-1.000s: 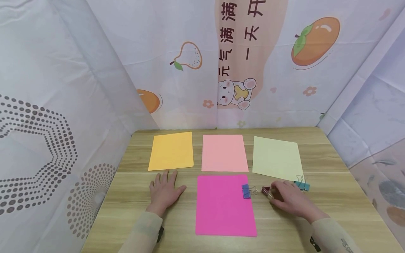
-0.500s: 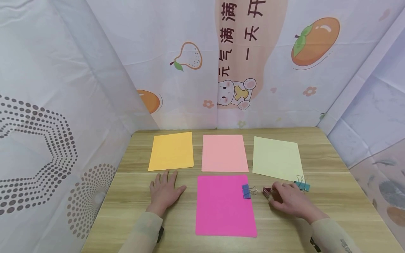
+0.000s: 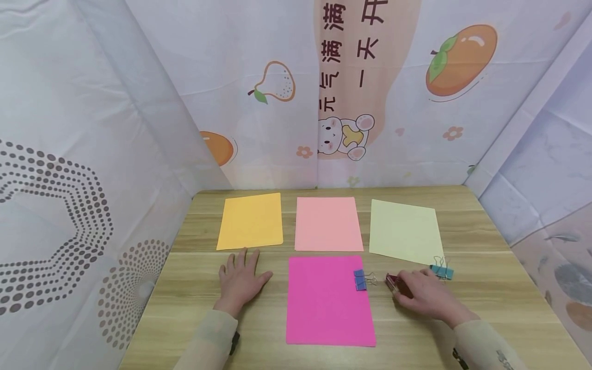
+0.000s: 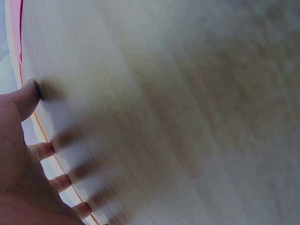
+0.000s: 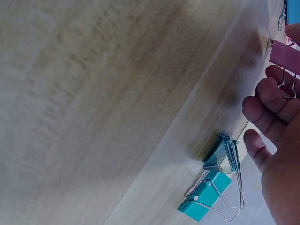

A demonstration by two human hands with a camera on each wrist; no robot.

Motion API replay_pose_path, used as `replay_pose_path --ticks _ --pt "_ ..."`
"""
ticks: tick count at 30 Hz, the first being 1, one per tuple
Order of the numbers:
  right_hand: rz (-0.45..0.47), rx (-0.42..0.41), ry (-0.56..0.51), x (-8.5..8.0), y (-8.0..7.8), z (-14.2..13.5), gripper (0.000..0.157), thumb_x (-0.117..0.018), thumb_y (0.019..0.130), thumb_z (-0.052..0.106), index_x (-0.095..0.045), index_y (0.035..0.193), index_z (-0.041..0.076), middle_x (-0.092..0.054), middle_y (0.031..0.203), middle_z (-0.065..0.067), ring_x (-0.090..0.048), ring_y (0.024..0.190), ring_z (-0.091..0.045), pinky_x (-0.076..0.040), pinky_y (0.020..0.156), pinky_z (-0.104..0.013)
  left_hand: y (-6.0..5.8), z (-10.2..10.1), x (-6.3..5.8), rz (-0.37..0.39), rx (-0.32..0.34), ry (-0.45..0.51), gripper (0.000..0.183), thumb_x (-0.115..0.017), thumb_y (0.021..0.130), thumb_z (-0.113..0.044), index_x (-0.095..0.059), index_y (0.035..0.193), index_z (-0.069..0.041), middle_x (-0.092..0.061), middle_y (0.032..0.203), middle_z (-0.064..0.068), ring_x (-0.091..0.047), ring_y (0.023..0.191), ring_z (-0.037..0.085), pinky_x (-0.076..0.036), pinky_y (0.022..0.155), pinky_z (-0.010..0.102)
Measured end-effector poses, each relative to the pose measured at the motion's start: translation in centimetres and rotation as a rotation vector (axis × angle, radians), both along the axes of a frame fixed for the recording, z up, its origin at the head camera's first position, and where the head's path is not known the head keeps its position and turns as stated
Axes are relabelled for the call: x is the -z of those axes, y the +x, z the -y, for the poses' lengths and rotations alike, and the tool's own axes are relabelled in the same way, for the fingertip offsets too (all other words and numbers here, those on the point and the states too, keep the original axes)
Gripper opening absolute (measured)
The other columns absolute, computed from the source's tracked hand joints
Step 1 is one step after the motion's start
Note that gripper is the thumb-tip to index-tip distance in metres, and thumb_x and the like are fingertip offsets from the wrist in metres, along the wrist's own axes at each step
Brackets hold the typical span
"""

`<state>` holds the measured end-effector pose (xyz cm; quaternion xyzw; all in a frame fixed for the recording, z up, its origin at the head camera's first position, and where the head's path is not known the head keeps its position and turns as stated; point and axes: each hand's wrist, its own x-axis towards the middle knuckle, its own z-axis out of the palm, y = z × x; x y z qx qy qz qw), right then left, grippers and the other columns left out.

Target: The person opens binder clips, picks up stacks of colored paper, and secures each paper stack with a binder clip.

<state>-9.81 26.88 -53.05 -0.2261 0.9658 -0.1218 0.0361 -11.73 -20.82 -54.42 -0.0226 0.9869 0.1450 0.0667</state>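
My right hand [image 3: 425, 295] pinches a dark red binder clip [image 5: 284, 56] by its wire handles, low over the wooden table; the fingers partly cover it. Just left of it, a blue binder clip [image 3: 360, 280] sits at the right edge of a magenta sheet [image 3: 326, 308], handles pointing right. Teal binder clips [image 5: 206, 194] lie beyond the right hand's fingers, close to the pale green sheet. Palm down, with fingers spread, my left hand [image 3: 239, 281] rests on the table left of the magenta sheet and holds nothing.
Along the back of the table [image 3: 185, 288] lie a yellow-orange square [image 3: 252, 221], a pink square [image 3: 328, 224] and a pale green square [image 3: 404, 231] of paper. Printed curtains [image 3: 277, 169] hang behind the table and at both sides.
The right hand has shifted slightly right with the dark red clip, which has turned a little between its fingers. The left hand and the sheets have stayed put.
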Motion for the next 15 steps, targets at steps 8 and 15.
replay_pose_path --ticks 8,15 --pt "0.005 -0.015 -0.011 0.00 0.17 -0.04 0.025 -0.073 0.090 0.038 -0.057 0.095 0.020 -0.046 0.070 0.016 -0.042 0.066 -0.003 -0.040 0.082 -0.044 -0.03 0.07 0.04 0.005 0.002 -0.004 0.079 -0.059 0.094 -0.063 -0.039 0.158 -0.022 -0.027 0.164 0.019 -0.020 0.148 0.053 -0.017 0.110 0.077" --pt "-0.036 -0.028 -0.026 0.01 0.16 -0.18 0.021 -0.072 0.091 0.035 -0.057 0.094 0.021 -0.050 0.075 0.016 -0.045 0.070 -0.003 -0.042 0.085 -0.045 0.00 -0.02 -0.08 0.003 0.002 -0.004 0.079 -0.059 0.094 -0.063 -0.039 0.158 -0.021 -0.027 0.164 0.018 -0.019 0.148 0.054 -0.017 0.110 0.078"
